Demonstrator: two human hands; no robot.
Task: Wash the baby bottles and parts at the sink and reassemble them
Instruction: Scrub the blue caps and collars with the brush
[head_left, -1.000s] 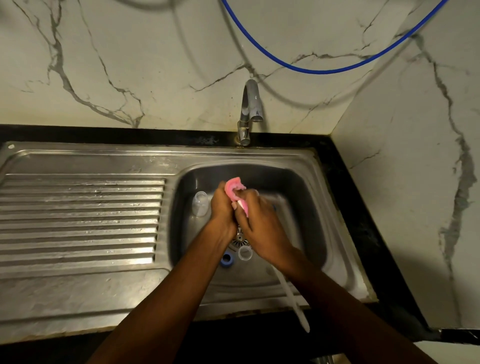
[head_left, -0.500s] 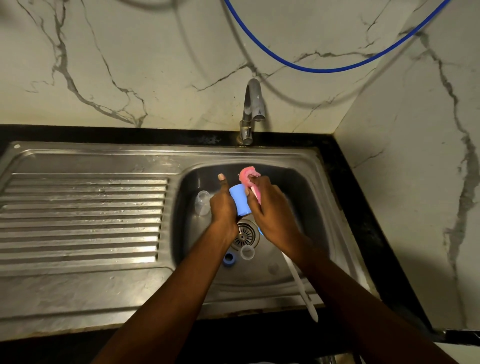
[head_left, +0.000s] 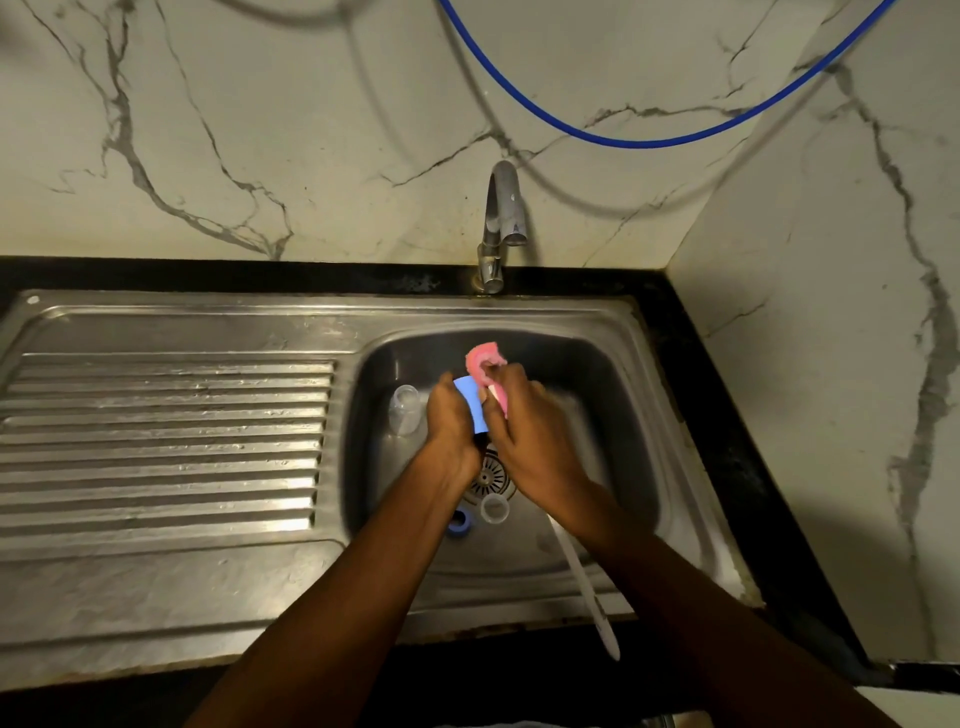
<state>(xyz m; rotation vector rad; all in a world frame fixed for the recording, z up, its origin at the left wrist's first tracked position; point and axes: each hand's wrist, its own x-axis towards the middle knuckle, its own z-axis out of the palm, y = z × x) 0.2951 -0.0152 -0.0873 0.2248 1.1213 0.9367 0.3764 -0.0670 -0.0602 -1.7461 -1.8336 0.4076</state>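
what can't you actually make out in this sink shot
Head view only:
- Blue cap: its lower end is hidden by the left hand.
- Pink brush: its stem is covered by the right hand.
- Blue ring: partly behind the left forearm.
- Clear bottle: too dim to tell whether it holds water.
- Tap: no stream visible; running or not is unclear.

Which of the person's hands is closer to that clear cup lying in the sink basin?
Left. The left hand sits just beside the clear cup, holding a blue piece. The right hand is farther off, on the other side of the left hand, gripping the pink brush.
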